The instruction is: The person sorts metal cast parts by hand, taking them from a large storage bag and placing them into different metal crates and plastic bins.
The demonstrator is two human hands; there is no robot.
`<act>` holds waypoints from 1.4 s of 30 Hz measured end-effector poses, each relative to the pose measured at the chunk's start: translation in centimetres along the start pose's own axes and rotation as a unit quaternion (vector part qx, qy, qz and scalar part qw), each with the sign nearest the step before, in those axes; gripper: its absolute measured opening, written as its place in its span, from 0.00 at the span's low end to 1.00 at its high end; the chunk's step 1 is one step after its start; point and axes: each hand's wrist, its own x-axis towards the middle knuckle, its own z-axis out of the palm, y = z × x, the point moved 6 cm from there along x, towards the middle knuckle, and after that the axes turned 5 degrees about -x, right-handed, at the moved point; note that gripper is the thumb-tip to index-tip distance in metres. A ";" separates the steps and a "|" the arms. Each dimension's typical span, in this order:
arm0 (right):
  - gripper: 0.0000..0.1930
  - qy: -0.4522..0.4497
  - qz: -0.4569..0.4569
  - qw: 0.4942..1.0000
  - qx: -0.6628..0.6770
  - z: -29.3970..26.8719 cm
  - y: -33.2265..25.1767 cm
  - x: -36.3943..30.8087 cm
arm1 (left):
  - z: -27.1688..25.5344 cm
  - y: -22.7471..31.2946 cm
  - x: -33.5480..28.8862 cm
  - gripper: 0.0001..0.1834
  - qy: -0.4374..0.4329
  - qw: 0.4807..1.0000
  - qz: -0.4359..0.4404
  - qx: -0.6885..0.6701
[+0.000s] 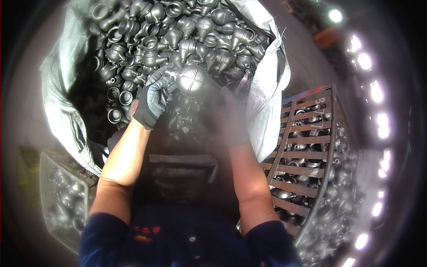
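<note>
A grey cast-metal fitting (192, 81) with a rounded bulb end and a raised cross on it is held up in front of me, over the open bag. My left hand (155, 95), in a grey glove with a dark cuff, has its fingers curled at the fitting's left side. Just right of the fitting is my right hand (227, 118), smeared by motion so its fingers cannot be made out. Behind both hands, a large white woven bag (267, 89) holds a heap of similar castings (178, 38).
At my right stands a rusty slatted metal crate (307, 140), with castings showing between its bars. More loose castings (342, 196) lie beyond it. A translucent bin (64, 200) of castings is at the lower left. Bright lights run along the right rim.
</note>
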 end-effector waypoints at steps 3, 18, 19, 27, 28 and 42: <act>0.10 0.012 -0.030 0.998 -0.045 -0.5 -0.2 0.0 | -0.1 -0.3 0.1 0.20 0.012 1.000 0.007 -0.003; 0.07 0.111 -0.042 0.990 -0.071 -1.0 -4.0 0.6 | 4.3 -1.0 -4.9 0.18 -0.048 0.966 -0.144 0.209; 0.07 0.113 -0.040 0.991 -0.062 -0.7 -4.3 0.5 | 4.6 -1.1 -5.2 0.20 -0.033 0.972 -0.153 0.175; 0.08 0.095 -0.053 0.992 -0.058 0.2 -5.1 0.7 | 5.4 -0.8 -6.0 0.20 0.032 0.987 -0.137 0.081; 0.09 0.092 -0.055 0.991 -0.082 0.5 -5.1 0.5 | 5.5 -0.8 -6.0 0.20 0.032 0.987 -0.138 0.081; 0.18 0.105 -0.101 0.975 -0.171 2.0 -6.6 -0.6 | 1.5 0.4 -4.8 0.16 0.075 0.990 -0.020 0.119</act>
